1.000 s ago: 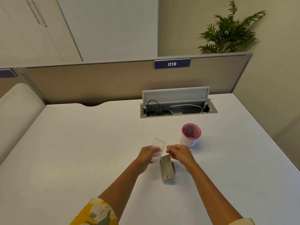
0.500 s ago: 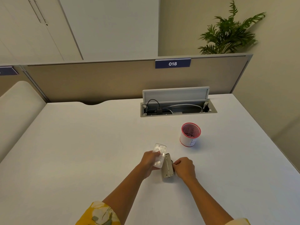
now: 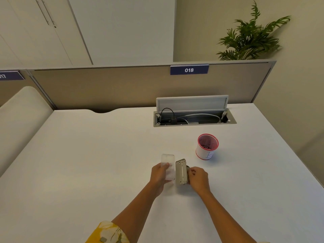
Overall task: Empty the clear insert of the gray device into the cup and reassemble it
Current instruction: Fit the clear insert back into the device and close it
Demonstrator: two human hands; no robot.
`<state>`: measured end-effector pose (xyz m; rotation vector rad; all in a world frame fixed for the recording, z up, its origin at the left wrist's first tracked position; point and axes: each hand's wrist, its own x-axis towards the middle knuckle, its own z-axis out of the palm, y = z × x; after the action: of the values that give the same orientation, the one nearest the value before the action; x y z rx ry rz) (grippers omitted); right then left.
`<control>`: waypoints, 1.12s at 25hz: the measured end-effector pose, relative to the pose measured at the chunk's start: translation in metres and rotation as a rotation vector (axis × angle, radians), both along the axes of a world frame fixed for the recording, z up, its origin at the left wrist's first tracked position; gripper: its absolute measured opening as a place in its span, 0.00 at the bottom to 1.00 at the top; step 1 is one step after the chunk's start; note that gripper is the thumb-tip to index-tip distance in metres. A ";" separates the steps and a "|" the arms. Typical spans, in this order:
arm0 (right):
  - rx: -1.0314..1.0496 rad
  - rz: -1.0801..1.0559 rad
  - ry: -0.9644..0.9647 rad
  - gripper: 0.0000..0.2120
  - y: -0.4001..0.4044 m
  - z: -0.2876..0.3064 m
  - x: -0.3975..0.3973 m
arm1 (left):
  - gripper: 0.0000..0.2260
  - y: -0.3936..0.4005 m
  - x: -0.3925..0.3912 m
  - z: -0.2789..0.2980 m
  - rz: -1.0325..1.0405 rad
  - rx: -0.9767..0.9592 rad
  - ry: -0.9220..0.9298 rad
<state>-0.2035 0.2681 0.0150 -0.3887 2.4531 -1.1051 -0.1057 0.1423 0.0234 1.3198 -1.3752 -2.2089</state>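
Lowered since a second ago, the clear insert [image 3: 168, 167] is held beside the gray device [image 3: 181, 172], low centre of frame.

Left hand [image 3: 159, 174] pinches the light, slippery insert by its edges; right hand [image 3: 198, 176] grips the stiff device. Small dark bits are seen inside the red-rimmed cup [image 3: 207, 146] on the tabletop [image 3: 87, 163].

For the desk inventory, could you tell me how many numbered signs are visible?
2: sign 018 on the partition above the cable box, and a second sign, partly cut off, at the left edge.

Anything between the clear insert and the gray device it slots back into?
Nothing visible. The left hand holds the clear plastic insert right beside the gray metal device, which the right hand steadies on the white desk.
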 end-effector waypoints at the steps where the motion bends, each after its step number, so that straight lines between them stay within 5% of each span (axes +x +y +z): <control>1: -0.036 -0.020 0.006 0.13 -0.001 0.003 -0.002 | 0.06 -0.002 0.003 0.000 0.026 -0.020 0.013; 5: -0.151 -0.044 -0.015 0.10 -0.008 0.021 -0.008 | 0.13 -0.006 0.010 0.001 0.066 -0.024 0.085; 10: -0.174 -0.014 0.189 0.04 -0.026 0.045 0.008 | 0.19 0.000 0.007 0.010 0.020 0.019 0.109; 13: -0.159 0.061 0.261 0.06 -0.037 0.049 0.021 | 0.25 0.004 0.005 0.017 0.029 0.037 0.132; 17: -0.096 0.129 0.305 0.09 -0.044 0.046 0.032 | 0.16 0.011 0.002 0.025 0.078 0.079 0.167; 28: 0.014 0.260 0.523 0.20 -0.050 0.049 0.043 | 0.26 0.020 0.003 0.027 0.015 0.154 0.176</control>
<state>-0.1607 0.2177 0.0638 -1.0767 2.7323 -0.9633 -0.1030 0.1618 0.0504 1.1450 -1.1506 -2.3970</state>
